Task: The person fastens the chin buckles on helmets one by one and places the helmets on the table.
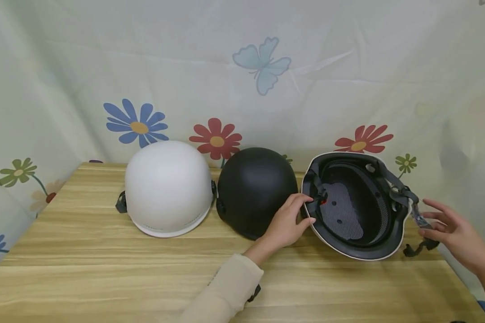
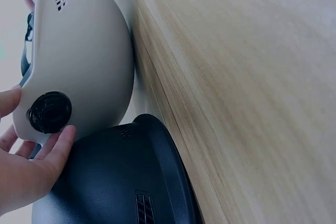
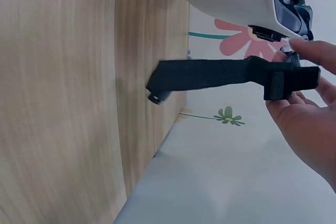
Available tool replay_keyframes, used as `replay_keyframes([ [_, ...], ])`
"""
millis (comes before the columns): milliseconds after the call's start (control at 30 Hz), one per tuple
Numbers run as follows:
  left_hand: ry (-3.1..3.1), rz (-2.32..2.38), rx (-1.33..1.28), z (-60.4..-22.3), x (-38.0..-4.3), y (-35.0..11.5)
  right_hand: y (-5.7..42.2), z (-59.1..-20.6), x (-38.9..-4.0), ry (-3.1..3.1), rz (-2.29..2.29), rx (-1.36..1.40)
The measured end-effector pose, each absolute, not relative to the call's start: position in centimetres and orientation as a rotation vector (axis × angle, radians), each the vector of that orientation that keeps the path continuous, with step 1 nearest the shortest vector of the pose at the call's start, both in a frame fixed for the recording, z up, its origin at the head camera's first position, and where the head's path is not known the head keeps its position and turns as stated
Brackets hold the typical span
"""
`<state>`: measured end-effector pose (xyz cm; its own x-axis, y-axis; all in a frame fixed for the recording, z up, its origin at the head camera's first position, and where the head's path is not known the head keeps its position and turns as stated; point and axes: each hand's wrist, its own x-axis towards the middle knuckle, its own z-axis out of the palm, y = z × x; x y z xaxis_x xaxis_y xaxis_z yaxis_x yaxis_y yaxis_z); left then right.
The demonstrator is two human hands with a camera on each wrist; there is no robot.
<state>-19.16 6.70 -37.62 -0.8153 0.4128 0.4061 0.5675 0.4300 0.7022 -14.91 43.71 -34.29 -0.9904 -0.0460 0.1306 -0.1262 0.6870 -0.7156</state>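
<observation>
An upturned white helmet (image 1: 355, 252) with a black padded lining (image 1: 343, 215) stands at the right of the table, its opening facing me. My left hand (image 1: 284, 223) holds its left rim; in the left wrist view the fingers lie around a round black knob (image 2: 50, 112) on the shell. My right hand (image 1: 458, 237) is off the helmet's right side and pinches its black chin strap (image 3: 205, 74). The strap's loose end dangles below the fingers. Some clear, shiny material (image 1: 419, 219) shows by the right fingertips.
A black helmet (image 1: 256, 190) sits dome up right beside my left hand. Left of it stands another white helmet (image 1: 167, 188), also dome up. They rest on a wood-grain table (image 1: 105, 278), with a flower-printed curtain (image 1: 327, 54) close behind.
</observation>
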Motion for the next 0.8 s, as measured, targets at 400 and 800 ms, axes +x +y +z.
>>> replay_keyframes([
  [400, -2.496, -1.328, -0.847, -37.8, -19.1, 6.7, 42.6, -33.2, -13.5, -2.718, 0.97, 0.024],
  [800, -2.503, -1.33, -0.846, -37.8, -19.0, 6.9, 39.4, -32.0, -13.0, -2.668, 1.161, 0.401],
])
